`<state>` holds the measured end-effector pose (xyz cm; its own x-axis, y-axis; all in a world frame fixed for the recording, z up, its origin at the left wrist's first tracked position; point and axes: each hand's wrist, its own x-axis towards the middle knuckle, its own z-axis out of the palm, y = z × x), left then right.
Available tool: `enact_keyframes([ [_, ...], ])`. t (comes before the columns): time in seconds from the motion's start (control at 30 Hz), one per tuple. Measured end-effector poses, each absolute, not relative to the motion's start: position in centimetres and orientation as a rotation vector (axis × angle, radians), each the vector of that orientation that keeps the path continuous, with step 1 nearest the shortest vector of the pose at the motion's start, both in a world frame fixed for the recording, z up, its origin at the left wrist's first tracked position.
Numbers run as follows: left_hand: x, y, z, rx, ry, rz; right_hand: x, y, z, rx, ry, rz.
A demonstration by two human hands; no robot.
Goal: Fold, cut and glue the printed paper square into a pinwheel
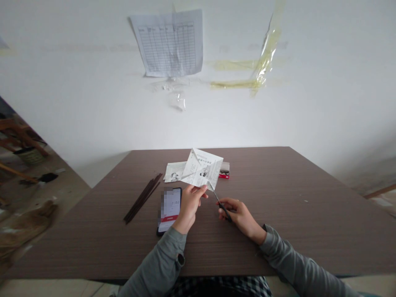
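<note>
1. Raised above the table (278,247), beyond and to the right of the phone (170,210) as landmark: a creased, printed paper square (201,167), tilted, with folds showing at two corners.
2. Pinched near its lower edge by the left hand (188,204), closed narrowly on the paper just right of the phone.
3. Gripped by dark handles in the right hand (243,218), farther right of the phone: scissors (224,209), with tips at the lower edge of the paper. Hard to tell how wide apart in the blades, or whether already through the paper.
4. Could nick a left fingertip, from blades so close to the pinch. Could also run crooked or tear along a crease, from holding at only one edge and leaving the far part unsupported. Might slip or turn, from too light a pinch.
5. Lying beyond the phone, partly behind the paper: printed folded sheets (173,172); farther right, a red-edged box (225,175), also partly hidden.
6. Bundled left of the phone, roughly parallel: dark sticks (142,198).
7. Taped to the wall (93,123), well beyond the phone: a printed table sheet (168,43); right of that, yellowed tape (266,62).
</note>
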<state>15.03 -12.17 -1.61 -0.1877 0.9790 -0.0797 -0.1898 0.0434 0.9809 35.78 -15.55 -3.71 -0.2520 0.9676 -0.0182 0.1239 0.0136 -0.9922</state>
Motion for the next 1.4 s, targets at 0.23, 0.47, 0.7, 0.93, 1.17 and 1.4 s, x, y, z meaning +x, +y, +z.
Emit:
enact_keyframes([
  [0.23,15.06,-12.15,-1.65,0.925,1.223,1.396,35.84,-15.61,-3.71,-1.164,-1.505,1.332],
  [0.47,14.99,-12.17,-1.63,0.929,1.215,1.401,35.84,-15.56,-3.85,-1.163,-1.518,1.314],
  [0.7,15.04,-12.11,-1.79,0.933,1.225,1.376,35.86,-15.66,-3.58,-1.187,-1.503,1.303],
  [0.93,15.13,-12.25,-1.68,0.939,1.235,1.366,35.82,-15.42,-4.12,-1.163,-1.495,1.306],
  [1.17,15.07,-12.19,-1.90,0.945,1.218,1.367,35.87,-15.33,-4.37,-1.162,-1.501,1.292],
  [1.4,15.06,-12.06,-2.10,0.958,1.215,1.358,35.90,-15.37,-4.12,-1.185,-1.519,1.279],
])
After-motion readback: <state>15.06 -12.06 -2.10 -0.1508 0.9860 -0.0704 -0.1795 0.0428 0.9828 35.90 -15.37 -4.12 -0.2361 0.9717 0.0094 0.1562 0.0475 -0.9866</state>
